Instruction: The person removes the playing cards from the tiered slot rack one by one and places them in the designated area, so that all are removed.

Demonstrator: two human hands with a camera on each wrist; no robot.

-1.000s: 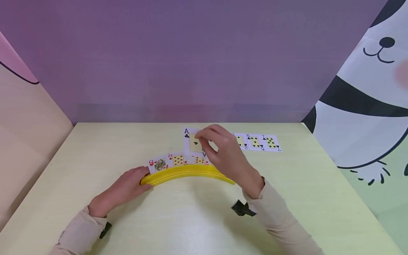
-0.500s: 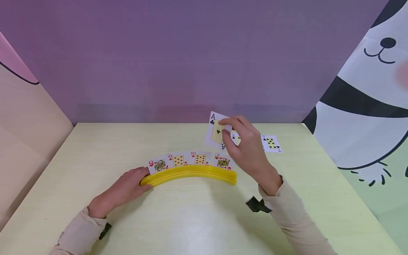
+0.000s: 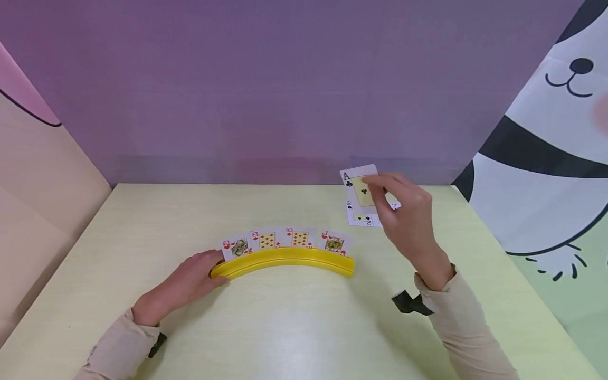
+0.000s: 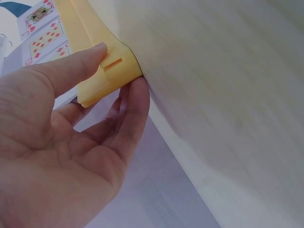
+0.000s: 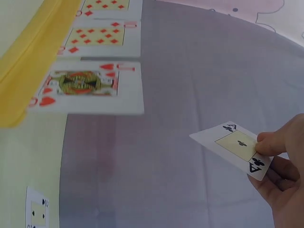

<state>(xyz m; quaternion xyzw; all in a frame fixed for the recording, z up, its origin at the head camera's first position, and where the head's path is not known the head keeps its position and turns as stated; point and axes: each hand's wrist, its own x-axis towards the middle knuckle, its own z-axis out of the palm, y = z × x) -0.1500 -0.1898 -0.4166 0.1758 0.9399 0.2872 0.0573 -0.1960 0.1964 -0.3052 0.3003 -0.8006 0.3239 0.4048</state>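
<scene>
Pinching the ace of clubs playing card (image 3: 362, 189) between thumb and fingertips, our right hand (image 3: 410, 219) held it upright in the air above the far right part of the pale yellow-green tabletop (image 3: 294, 327); the card's face was turned toward the head camera; the right wrist view showed the same pinch at the card's lower corner (image 5: 240, 145), thumb on the face, fingers behind.

Under the raised card we saw a two of clubs card (image 3: 358, 214) lying flat on the table; more cards lay just beside it, mostly hidden by the hand, with one corner showing a 7; their suits we could not tell.

Our left hand (image 3: 182, 285) gripped the left end of the curved yellow plastic card holder (image 3: 285, 259); the left wrist view showed the thumb (image 4: 71, 69) on top of that end and a finger (image 4: 135, 109) curled under it, so the hand clamped the holder (image 4: 107, 71) rather than lying spread.

Four red cards stood fanned in the holder, left to right: a queen of hearts (image 3: 236, 246), an eight of diamonds (image 3: 267, 240), a ten of diamonds (image 3: 299, 238), a jack of hearts (image 3: 334, 243); the ace was well apart from the holder, up and to its right.

Beige sleeves (image 3: 119, 351) covered both forearms; a purple backdrop (image 3: 266, 89) stood behind the table.
</scene>
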